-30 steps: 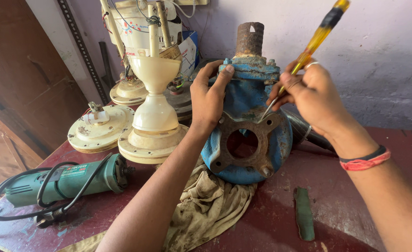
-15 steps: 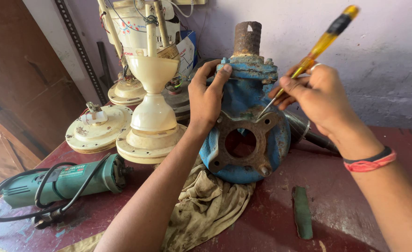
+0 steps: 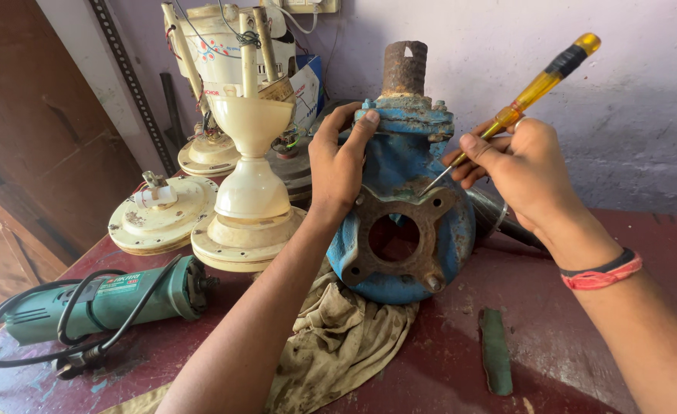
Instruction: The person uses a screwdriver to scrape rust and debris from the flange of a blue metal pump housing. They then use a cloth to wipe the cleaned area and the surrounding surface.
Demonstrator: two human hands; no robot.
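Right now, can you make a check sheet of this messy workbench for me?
Surface: dark red bench, stained.
Job's things: blue pump housing with rusty flange, standing on a dirty rag; yellow-handled screwdriver, tip at the flange.
Clutter: green angle grinder, cream ceiling-fan parts, green strip.
Grips: left hand grips the housing top; right hand holds the screwdriver.
Cables: black grinder cord, coiled.
Surroundings: lilac wall.

light: soft, even daylight, moderately bright | shadows: faint, under the blue pump housing (image 3: 399,222) and rag (image 3: 338,337) | glare: mild sheen on the cream fan parts (image 3: 250,192), far left | focus: sharp centre | edges: wide-angle stretch, near forearms slightly soft
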